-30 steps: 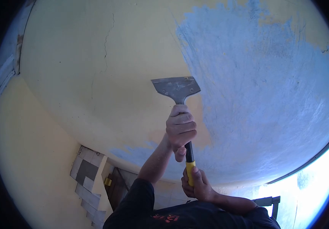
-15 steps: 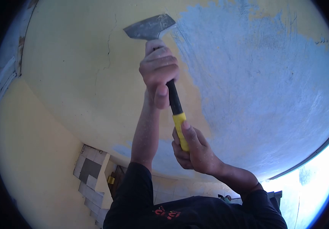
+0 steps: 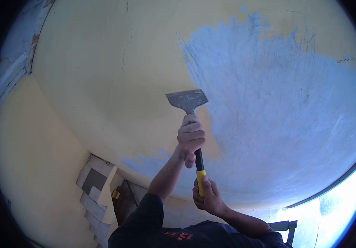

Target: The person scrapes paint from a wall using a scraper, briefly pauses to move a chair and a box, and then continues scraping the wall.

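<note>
A wide metal scraper blade [image 3: 188, 100] lies against or close before the wall, near the border between cream paint [image 3: 145, 120] and a blue patch [image 3: 260, 107]. My left hand [image 3: 191, 136] is wrapped round the black shaft just below the blade. Lower down, my right hand [image 3: 209, 197] grips the yellow end of the handle [image 3: 200, 177]. The tool stands nearly upright in view, blade at the top. Dust whitens the fingers of my left hand. Whether the blade's edge touches the paint cannot be told.
Tiled steps [image 3: 93, 206] are at the lower left, beside a dark brown object [image 3: 124, 202]. A bright opening [image 3: 335, 206] shows at the lower right, with a dark frame piece [image 3: 281, 225] near it. A thin crack [image 3: 124, 56] runs down the cream wall.
Both hands and the scraper have moved down, the blade also a little to the right. The grip of both hands is the same. The view has shifted slightly.
</note>
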### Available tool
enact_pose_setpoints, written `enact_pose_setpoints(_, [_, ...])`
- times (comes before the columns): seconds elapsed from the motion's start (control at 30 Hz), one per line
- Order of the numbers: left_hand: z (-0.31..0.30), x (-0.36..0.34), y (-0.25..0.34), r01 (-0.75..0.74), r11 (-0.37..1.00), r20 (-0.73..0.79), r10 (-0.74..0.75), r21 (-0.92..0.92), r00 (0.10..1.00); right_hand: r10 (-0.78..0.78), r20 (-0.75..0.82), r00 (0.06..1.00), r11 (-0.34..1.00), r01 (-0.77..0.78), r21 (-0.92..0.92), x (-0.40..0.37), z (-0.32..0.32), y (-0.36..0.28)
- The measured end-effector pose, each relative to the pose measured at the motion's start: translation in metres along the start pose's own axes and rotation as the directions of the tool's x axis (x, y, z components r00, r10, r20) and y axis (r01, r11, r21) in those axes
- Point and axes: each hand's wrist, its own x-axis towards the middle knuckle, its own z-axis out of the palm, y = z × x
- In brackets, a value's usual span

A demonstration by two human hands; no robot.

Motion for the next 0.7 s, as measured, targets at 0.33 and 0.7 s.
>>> enact_pose_setpoints(0.33, [-0.023,0.076,-0.037,-0.141,0.987,-0.002,0.142,0.083,0.99,-0.035,0.111,0.993,0.997,0.042,-0.062,0.03,0.023,-0.069])
enact_pose_setpoints(0.7, [-0.063,0.147,-0.072,-0.292,0.955,0.102,0.286,0.054,0.953,-0.138,0.151,0.979,0.988,0.146,-0.045,0.053,0.074,-0.111])
